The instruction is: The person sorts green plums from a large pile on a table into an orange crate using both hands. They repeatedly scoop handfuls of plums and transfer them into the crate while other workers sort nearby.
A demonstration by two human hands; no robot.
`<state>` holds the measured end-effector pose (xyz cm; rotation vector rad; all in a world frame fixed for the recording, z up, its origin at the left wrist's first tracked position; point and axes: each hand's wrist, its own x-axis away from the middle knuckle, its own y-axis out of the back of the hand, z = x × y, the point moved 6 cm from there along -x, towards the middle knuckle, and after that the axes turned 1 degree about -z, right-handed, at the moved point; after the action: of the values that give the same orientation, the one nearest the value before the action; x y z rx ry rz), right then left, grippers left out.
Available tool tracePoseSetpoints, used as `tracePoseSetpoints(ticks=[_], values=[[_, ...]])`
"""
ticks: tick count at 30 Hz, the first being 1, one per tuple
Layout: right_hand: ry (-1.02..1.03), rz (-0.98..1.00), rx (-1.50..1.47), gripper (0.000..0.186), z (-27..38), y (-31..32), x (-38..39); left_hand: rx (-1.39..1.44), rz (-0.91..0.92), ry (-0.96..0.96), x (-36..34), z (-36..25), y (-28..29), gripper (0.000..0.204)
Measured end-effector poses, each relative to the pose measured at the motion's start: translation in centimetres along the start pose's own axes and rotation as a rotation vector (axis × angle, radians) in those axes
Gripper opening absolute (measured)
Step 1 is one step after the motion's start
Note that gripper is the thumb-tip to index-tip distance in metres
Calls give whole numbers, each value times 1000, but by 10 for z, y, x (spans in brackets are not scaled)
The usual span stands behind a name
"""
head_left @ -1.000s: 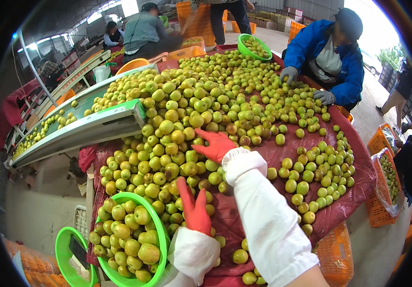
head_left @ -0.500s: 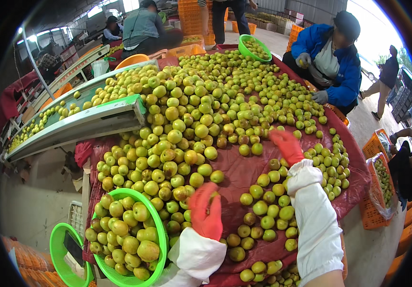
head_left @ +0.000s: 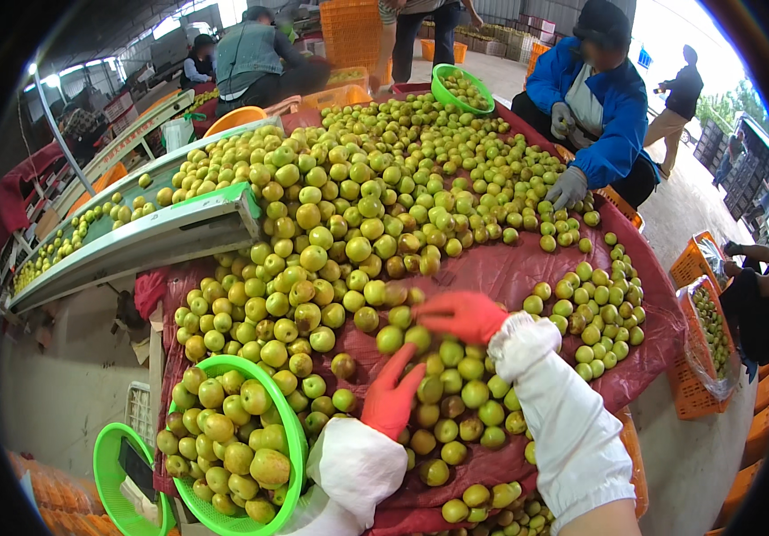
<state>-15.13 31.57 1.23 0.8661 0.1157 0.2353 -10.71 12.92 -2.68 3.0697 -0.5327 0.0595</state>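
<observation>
Green-yellow round fruit (head_left: 358,223) lies in a broad heap on a dark red padded sheet (head_left: 501,272). My right hand (head_left: 467,314), red-gloved below a white sleeve, reaches left with fingers stretched over loose fruit (head_left: 452,354), slightly blurred, touching or just above it. My left hand (head_left: 389,397), also red-gloved, is low at the centre with thumb and fingers apart beside the same fruit. Just left of it, a green plastic basket (head_left: 293,429) holds larger fruit (head_left: 233,429).
A sloped conveyor (head_left: 134,241) carries fruit at left. A co-worker (head_left: 608,125) in blue sorts across the table; others work behind (head_left: 255,62). Orange crates (head_left: 697,357) stand right, another green basket (head_left: 115,473) lower left, a green bowl (head_left: 465,89) at the back.
My right hand swung out rightward, then came back left and down, pushing fruit toward the middle. My left hand shifted slightly right. The co-worker in blue moved the arms.
</observation>
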Motion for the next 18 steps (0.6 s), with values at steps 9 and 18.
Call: tracePoseSetpoints(ticks=[9,18], values=[[-345,-908,318,36,-148,134,137,10,-368,-272,9,-9,25,43],[-152,-538,46,32,-123,77,68,349,-114,94,-5,6,13,55]])
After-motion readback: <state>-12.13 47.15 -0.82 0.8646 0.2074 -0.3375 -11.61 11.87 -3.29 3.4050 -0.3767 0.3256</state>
